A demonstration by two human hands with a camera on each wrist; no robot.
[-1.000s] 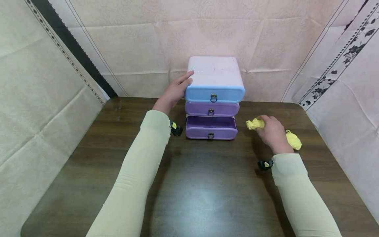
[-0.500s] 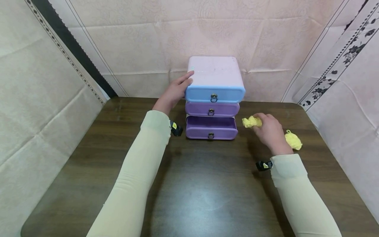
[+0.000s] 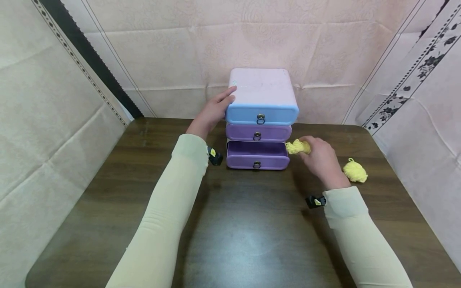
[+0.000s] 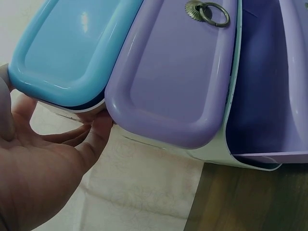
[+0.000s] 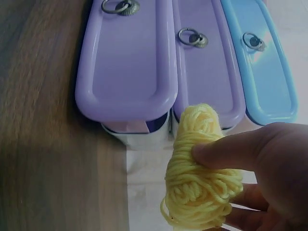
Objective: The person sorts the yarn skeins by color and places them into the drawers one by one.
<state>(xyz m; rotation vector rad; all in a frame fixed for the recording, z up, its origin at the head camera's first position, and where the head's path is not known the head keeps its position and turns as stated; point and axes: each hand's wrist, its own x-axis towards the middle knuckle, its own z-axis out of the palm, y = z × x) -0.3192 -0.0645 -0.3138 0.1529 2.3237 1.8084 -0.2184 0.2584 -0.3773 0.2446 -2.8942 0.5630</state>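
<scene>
A small three-drawer cabinet point(image 3: 260, 86) stands at the back of the table, its top drawer blue point(image 3: 245, 115) and the lower two purple. The bottom drawer point(image 3: 241, 162) is pulled out, and its visible inside holds nothing. My left hand point(image 3: 211, 113) rests against the cabinet's upper left side, fingers spread along it. A yellow skein of yarn point(image 5: 199, 178) is pinched between the thumb and fingers of my right hand point(image 3: 321, 160). In the head view its tip is beside the bottom drawer's right edge. A second yellow yarn ball point(image 3: 355, 171) lies right of that hand.
The brown wooden table point(image 3: 230, 240) reaches forward to a pale cloth backdrop point(image 3: 162, 60) behind the cabinet. More pale cloth hangs at both sides. Metal ring pulls point(image 3: 257, 164) stick out from the drawer fronts.
My right hand has moved left with the yarn skein, from beside the second yarn ball to the bottom drawer's right edge. The left hand and cabinet have stayed in place.
</scene>
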